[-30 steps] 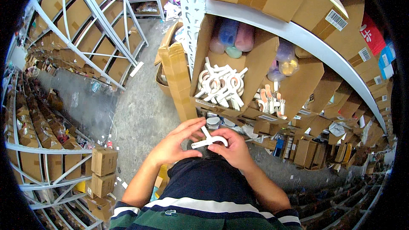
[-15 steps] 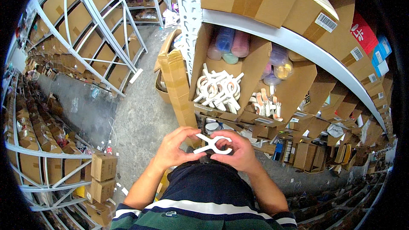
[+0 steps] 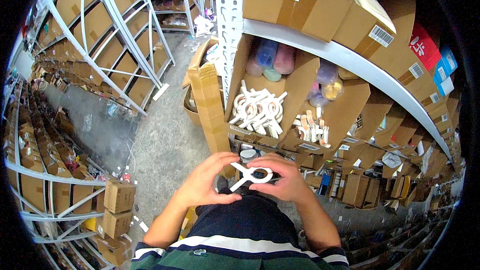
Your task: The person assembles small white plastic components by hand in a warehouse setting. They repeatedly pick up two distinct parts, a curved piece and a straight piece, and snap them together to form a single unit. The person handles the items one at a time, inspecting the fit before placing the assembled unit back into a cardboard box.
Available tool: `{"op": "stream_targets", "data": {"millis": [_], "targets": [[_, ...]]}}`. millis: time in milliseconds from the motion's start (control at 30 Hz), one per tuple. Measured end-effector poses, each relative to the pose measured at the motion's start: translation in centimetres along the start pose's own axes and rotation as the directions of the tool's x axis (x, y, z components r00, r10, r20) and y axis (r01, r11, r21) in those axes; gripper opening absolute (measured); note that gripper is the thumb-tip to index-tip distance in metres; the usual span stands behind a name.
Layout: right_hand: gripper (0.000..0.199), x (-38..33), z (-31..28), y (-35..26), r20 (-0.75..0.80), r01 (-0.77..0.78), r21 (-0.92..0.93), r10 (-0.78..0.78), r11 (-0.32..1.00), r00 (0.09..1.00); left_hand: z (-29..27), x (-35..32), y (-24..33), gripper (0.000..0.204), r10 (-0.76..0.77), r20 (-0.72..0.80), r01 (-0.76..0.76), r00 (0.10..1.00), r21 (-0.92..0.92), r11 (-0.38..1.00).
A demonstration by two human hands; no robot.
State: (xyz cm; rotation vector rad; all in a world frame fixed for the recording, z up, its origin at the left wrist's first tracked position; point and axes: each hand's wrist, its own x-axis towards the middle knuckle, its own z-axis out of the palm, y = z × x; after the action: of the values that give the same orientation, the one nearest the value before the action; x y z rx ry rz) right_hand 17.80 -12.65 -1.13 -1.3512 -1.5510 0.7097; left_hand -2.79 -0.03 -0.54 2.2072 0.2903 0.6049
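In the head view, a white clip (image 3: 245, 173), gaping moments ago, looks closed before the striped shirt (image 3: 240, 241), its squeeze apparently released: the right hand (image 3: 286, 181) pinches its ring; the left hand (image 3: 202, 182) spreads wide around its handles.

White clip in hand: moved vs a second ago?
Yes: the white clip has turned, now seen face-on rather than obliquely. Against the open cardboard box ahead, any sideways shift is too slight to call.

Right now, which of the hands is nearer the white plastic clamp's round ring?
Right: the right hand holds the ring; the left hand is farther away, beside the handle ends.
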Motion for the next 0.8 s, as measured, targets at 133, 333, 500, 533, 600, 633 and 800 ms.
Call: {"op": "stream_targets", "data": {"millis": [133,333,500,533,600,633,800], "targets": [[0.055,0.4,-1.0,-0.9,0.059,0.003,0.013,-0.003,1.000,0.998,-0.1,-0.1,-0.1,0.071,0.046,0.000,-0.046,0.999,0.082,0.996],[0.056,0.2,-0.2,-0.6,-0.230,-0.014,0.635,0.206,0.772,0.951,-0.6,1.0,1.3,0.063,0.113,-0.186,-0.066,0.976,0.243,0.968],[0.037,-1.3,-0.5,1.1,-0.179,-0.176,0.643,0.369,0.745,0.912,-0.5,2.2,1.7,0.064,0.138,-0.106,-0.107,0.985,0.262,0.959],[0.033,-1.4,-0.4,0.9,-0.198,-0.182,0.633,0.385,0.752,0.902,-0.7,2.4,1.6,0.064,0.142,-0.094,-0.110,0.985,0.286,0.952],[0.026,-1.4,-0.1,0.7,-0.260,-0.168,0.651,0.426,0.740,0.867,-0.8,3.0,1.6,0.060,0.133,-0.140,-0.084,0.981,0.313,0.946],[0.024,-1.4,0.2,0.6,-0.302,-0.144,0.678,0.452,0.721,0.840,-0.6,3.3,1.7,0.057,0.120,-0.197,-0.053,0.973,0.313,0.948],[0.015,-1.5,1.6,0.4,-0.482,0.046,0.755,0.507,0.654,0.715,0.0,3.5,0.7,0.039,0.093,-0.291,-0.044,0.952,0.173,0.984]]}}
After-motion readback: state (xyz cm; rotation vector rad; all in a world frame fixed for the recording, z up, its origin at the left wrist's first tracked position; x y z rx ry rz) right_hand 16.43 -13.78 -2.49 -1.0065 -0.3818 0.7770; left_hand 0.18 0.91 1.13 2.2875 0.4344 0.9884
